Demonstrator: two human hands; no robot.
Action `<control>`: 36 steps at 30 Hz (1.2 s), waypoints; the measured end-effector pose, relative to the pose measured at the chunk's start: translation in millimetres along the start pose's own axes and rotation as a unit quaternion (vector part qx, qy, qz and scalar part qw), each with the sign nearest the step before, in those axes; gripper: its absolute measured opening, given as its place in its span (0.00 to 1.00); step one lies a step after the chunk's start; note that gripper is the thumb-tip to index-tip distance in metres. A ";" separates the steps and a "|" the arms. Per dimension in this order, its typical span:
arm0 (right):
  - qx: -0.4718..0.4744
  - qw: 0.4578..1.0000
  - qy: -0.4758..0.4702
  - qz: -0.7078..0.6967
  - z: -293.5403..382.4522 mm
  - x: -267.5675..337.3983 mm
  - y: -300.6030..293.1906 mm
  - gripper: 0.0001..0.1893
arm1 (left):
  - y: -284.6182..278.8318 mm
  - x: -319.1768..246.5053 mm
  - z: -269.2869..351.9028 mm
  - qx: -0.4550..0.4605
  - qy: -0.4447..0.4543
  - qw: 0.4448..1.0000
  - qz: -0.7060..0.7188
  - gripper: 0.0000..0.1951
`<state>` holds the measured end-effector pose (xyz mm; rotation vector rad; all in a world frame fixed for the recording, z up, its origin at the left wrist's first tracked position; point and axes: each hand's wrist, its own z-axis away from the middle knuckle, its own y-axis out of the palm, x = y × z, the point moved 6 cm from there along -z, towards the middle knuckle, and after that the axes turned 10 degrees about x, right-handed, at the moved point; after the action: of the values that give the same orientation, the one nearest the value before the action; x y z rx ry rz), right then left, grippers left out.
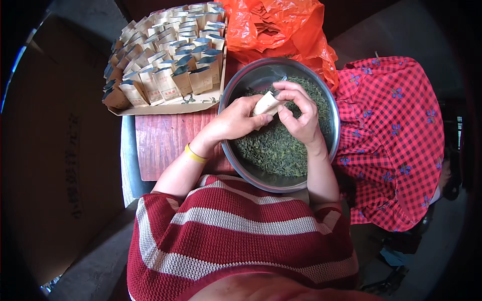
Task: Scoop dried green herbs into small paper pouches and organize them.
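A wide metal bowl (337,129) stands before me, partly filled with dried green leaves (278,154) that look like tea. Above the leaves, my left hand (243,116) grips a small pale paper packet (264,105) between thumb and fingers. My right hand (299,113) is at the packet's right side, thumb and fingers bent around its edge; whether it pinches the packet or something small is unclear. A small shiny tip shows just above the right fingers. What the packet holds is hidden.
At the upper left, a cardboard tray (162,110) holds many upright paper packets with dark openings. Behind the bowl lies a red plastic bag (301,34) with red pieces inside. Red checked cloth (391,139) is at the right. A large cardboard box (45,150) stands at the left.
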<state>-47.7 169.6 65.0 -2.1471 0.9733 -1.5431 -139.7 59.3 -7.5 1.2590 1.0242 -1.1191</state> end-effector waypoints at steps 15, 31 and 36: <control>0.039 0.993 0.042 0.103 0.1 7.7 5.4 0.13 | -7.8 -11.0 4.2 -0.118 0.065 0.980 -0.148 0.15; 0.182 0.978 0.068 0.079 4.9 5.3 22.6 0.06 | 3.7 -13.9 1.1 -0.093 0.107 0.958 -0.249 0.15; 0.167 0.980 0.083 0.069 6.2 -6.8 9.0 0.08 | -3.3 -15.4 0.3 -0.098 0.126 0.970 -0.185 0.12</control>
<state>-46.2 167.0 52.5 -1.7097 0.8239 -1.6991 -145.7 60.1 7.1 1.0944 1.5715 -1.1177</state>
